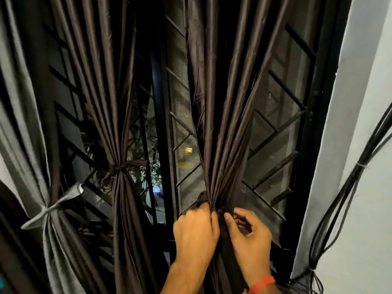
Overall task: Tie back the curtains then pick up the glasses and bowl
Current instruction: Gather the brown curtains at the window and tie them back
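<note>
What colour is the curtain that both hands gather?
Dark brown curtain, with a slight sheen; seen in the head view.
</note>
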